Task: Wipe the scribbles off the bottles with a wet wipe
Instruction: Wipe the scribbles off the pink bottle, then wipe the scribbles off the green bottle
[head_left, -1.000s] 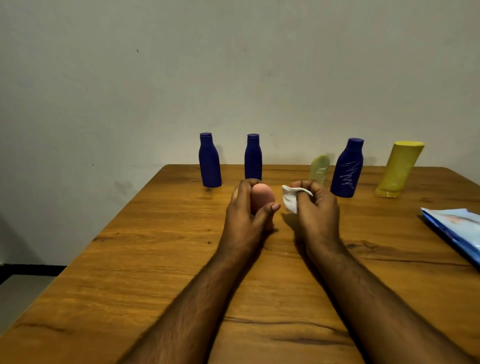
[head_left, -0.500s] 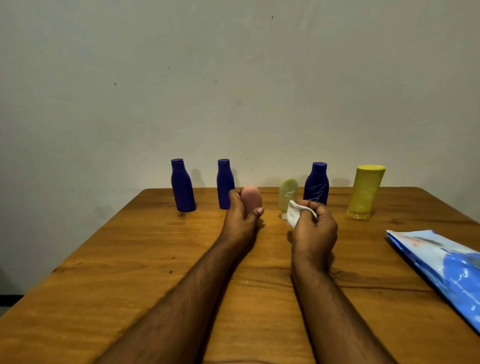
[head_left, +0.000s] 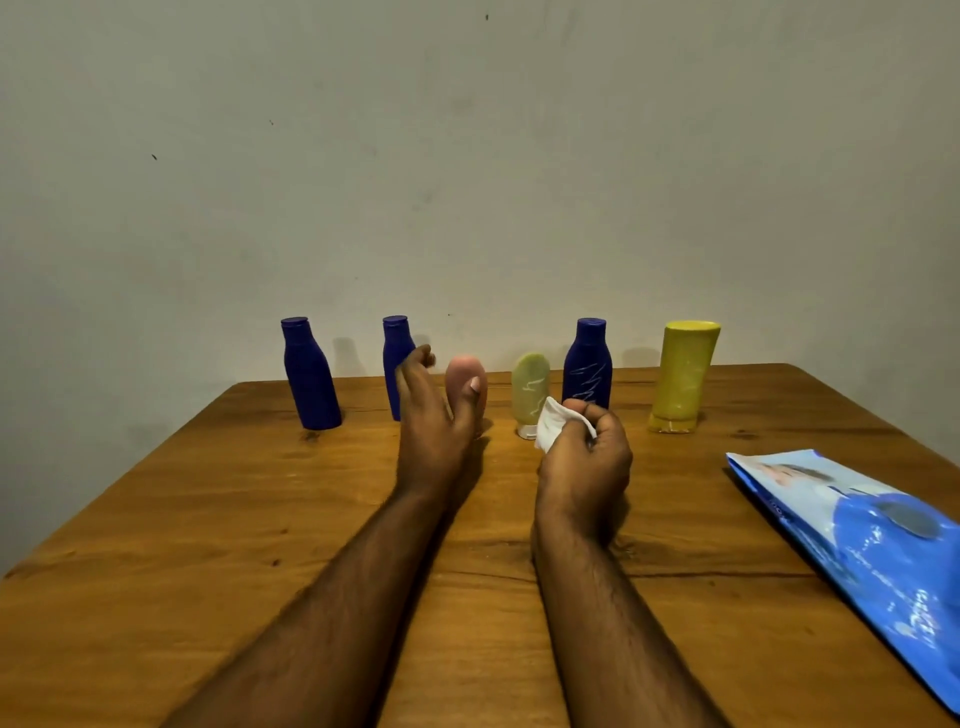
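A wide wooden bench (head_left: 208, 519) runs up to a plain grey wall, with a blue wet-wipe pack (head_left: 857, 545) lying flat at its right edge; the pack's printing is too blurred to read. Six containers stand in a row along the far side: a yellow bottle (head_left: 683, 374) on its cap at the right, three dark blue bottles, and two small tubes. The rightmost blue bottle (head_left: 587, 366) bears pale scribbles, as does the pale green tube (head_left: 530, 392) beside it; the two blue bottles on the left (head_left: 306, 376) (head_left: 397, 358) show no marks from here, and no brand name is legible on any of them. A second ago the person's left hand (head_left: 434, 431) held the pink tube (head_left: 466, 387) closer in; now that tube stands back in the row between the second blue bottle and the green tube, and the left grip is loosening, fingers spread behind it, thumb against its front. That suggests the pink tube is finished and being set down. The right hand (head_left: 582, 462) keeps its grip curled around the crumpled white wet wipe (head_left: 553, 423), held just in front of the green tube, likely the next to be cleaned
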